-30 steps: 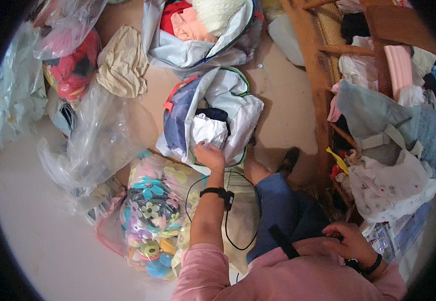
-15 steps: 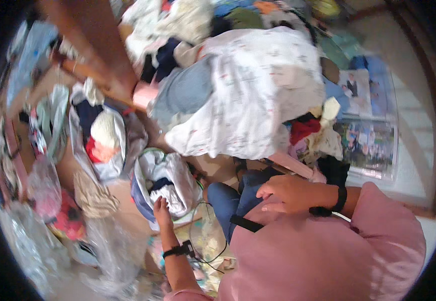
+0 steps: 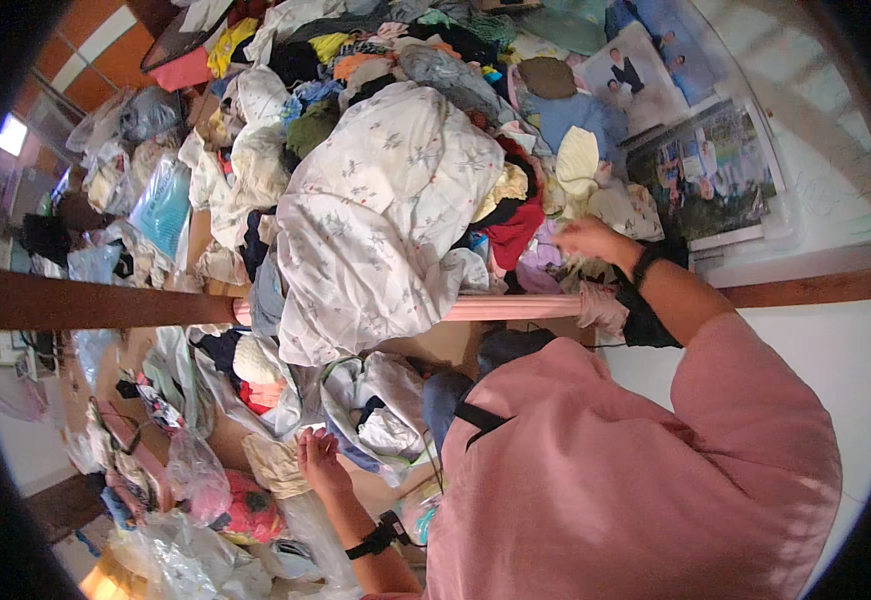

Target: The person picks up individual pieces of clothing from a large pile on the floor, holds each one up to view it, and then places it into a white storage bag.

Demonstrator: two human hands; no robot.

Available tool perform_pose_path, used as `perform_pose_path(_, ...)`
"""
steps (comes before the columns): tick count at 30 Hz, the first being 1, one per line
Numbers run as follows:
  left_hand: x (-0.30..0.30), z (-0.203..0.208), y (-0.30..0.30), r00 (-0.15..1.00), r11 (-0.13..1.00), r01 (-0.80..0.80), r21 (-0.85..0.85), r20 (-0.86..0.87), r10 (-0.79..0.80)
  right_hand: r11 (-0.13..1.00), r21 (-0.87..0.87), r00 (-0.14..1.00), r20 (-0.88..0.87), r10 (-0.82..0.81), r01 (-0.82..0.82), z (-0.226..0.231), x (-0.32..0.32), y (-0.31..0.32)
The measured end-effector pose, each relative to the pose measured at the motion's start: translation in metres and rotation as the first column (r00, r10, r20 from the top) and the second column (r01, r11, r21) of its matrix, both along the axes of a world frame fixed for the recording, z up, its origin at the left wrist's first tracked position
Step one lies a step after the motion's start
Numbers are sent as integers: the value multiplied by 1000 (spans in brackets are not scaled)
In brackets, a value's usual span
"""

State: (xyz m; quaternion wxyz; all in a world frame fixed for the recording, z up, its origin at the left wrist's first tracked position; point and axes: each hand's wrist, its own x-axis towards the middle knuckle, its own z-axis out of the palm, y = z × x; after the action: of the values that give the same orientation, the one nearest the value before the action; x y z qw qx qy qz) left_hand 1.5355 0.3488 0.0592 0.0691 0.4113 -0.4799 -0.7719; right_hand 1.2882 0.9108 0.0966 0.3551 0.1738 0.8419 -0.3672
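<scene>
My right hand (image 3: 595, 241) reaches over the right side of a large clothes pile, at a purple cloth (image 3: 537, 262) and some cream cloth. Its fingertips are blurred among the fabrics, so a grip cannot be made out. My left hand (image 3: 321, 460) is raised palm up, fingers loosely bent and apart, holding nothing. Beside it stands an open white bag (image 3: 343, 395) with white and dark clothes inside. A white printed sheet (image 3: 385, 200) drapes over the pile's front edge. Next to the purple cloth lies a red cloth (image 3: 513, 238).
A pink rail (image 3: 510, 308) runs along the pile's front, with a brown wooden beam (image 3: 105, 302) at left. Another open bag (image 3: 217, 395) holds clothes. Clear plastic bags (image 3: 190, 560) lie at lower left. Framed photographs (image 3: 705, 170) lean at the right wall.
My view has swung up toward the pile. My right hand has gone from near my lap out to the clothes at the pile's right. My left hand stays beside the white bag.
</scene>
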Motion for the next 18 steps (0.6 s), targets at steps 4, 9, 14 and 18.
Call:
perform_pose_path(4, -18, 32, 29, 997, 1000, 25, 15, -80, -24, 875, -195, 855, -199, -478, 444, -22, -20, -81)
perform_pose_path(9, -49, 91, 74, 969, 976, 172, -136, -156, -193, 564, -642, 606, -188, -773, 520, -95, -35, -48)
perform_pose_path(14, -52, 124, 80, 945, 943, 175, -282, -219, -241, 101, -974, 811, 111, -575, 205, 67, -59, -4)
perform_pose_path(18, -85, 159, 98, 888, 872, 271, -409, -242, -390, 1, -992, 894, -116, -432, -128, 196, -72, -6)
